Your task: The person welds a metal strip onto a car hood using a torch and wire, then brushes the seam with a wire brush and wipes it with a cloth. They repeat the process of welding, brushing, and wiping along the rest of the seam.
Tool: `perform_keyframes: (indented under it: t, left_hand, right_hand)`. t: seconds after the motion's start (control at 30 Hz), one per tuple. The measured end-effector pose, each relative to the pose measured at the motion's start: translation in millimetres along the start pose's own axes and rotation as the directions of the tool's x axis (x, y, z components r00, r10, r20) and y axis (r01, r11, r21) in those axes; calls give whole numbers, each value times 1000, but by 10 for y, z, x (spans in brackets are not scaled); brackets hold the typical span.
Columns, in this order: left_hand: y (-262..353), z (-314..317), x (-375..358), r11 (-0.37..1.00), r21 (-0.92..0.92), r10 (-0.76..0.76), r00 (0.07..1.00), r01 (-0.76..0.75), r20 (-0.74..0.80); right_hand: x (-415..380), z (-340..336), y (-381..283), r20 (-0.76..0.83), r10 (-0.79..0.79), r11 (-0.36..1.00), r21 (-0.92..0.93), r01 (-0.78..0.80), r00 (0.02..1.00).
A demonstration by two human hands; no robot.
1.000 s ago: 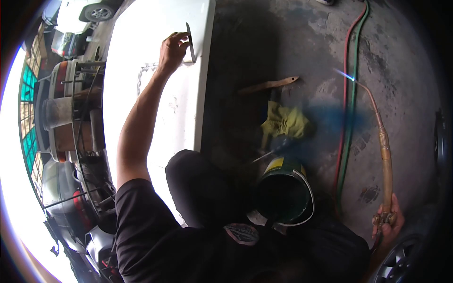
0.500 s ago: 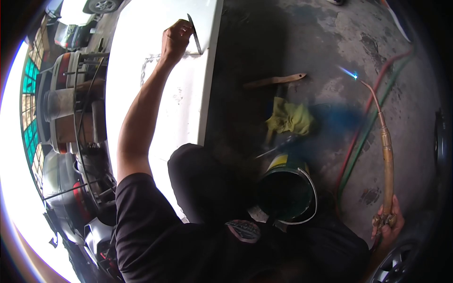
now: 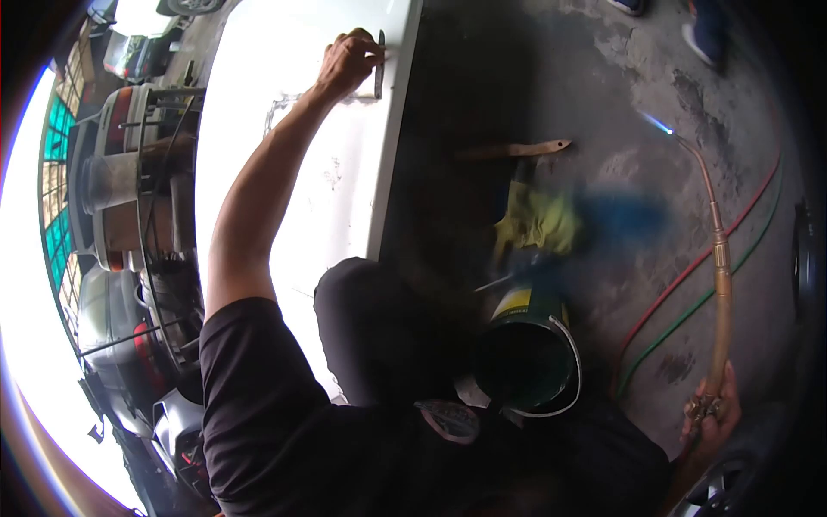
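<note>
Head view: the left grip pinches a thin blade at the white panel, while the right grip clasps a torch by its valve end, apparently keeping clear of the flame.

Below me spreads a grey concrete floor, rough, with dark worn patches and deep in shadow towards my knee. On it I see a flat brown wooden handle with 1 hole near its end, its other end lost in the dark. Nearer me sits a crumpled yellow-green cloth, blurred, then a thin grey rod just beside a round dark green bucket with a yellow label and wire handle; the bucket's base is hidden from me. To my right 2 slim hoses, 1 red and 1 green, stretch across the concrete. Farther off stand 2 dark shoes with pale edges.
</note>
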State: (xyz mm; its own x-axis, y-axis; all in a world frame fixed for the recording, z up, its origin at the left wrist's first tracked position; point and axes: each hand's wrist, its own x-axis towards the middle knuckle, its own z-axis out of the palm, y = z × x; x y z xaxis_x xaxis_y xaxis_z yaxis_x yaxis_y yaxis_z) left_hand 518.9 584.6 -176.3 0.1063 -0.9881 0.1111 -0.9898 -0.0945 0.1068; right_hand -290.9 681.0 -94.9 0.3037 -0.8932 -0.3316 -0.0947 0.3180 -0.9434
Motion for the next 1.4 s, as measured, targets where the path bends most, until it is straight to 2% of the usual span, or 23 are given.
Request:
perform_keyframes:
  t: [0.03, 0.07, 0.17, 0.37, 0.53, 0.87, 1.07, 1.17, 1.23, 1.27, 1.3, 1.33, 1.37, 1.4]
  left_hand:
    - [39, -1, -23, 999, 6, 35, 999, -35, -21]
    - [74, 24, -54, 998, 35, 64, 992, -61, -111]
    - [131, -18, -155, 989, -139, -65, 984, 42, -166]
    - [267, -155, -317, 985, -166, -84, 957, 39, -279]
    - [294, -248, -379, 977, -205, -115, 952, 57, -284]
    - [366, -366, -428, 973, -224, -118, 950, 53, -288]
    - [389, -421, -518, 970, -217, -164, 957, 112, -240]
    - [416, -400, -560, 946, -323, -146, 928, 30, -342]
    - [495, -362, -597, 870, -481, -148, 875, -106, -462]
    - [657, -403, -638, 934, -348, -76, 903, -84, -422]
    - [839, -416, -743, 977, -200, -6, 928, -74, -373]
    - [1051, -256, -881, 906, -408, 9, 968, -115, -253]
    - [1361, -161, -1008, 880, -463, 73, 994, -103, -82]
    - [1671, 27, -1059, 839, -504, 222, 975, -205, -26]
  right_hand:
    - [13, 19, 23, 31, -16, 1000, 17, 16, 999]
    - [-3, -3, 59, 22, -21, 999, 27, 20, 1000]
    - [-46, -72, 117, 21, 16, 1000, -21, -16, 1000]
    - [-2, 42, 92, -6, 17, 999, -37, -17, 1000]
    - [48, -25, 168, 57, -43, 999, -8, 44, 997]
    - [86, -11, 129, 128, -32, 999, 11, 31, 991]
    - [61, -45, 156, 147, -36, 999, 8, 36, 988]
    - [67, -16, 155, 84, -34, 999, -31, 37, 996]
    - [-6, -34, 125, 24, -21, 996, -90, 23, 999]
    - [-66, -34, 114, -17, 23, 993, -116, -25, 1000]
    - [-39, -13, 134, 12, -6, 998, -61, 7, 1000]
    - [-9, 3, 155, 43, -48, 999, 2, 48, 998]
    - [14, -1, 144, 24, -28, 1000, -10, 28, 999]
    - [42, 10, 142, 48, -42, 999, 14, 42, 998]
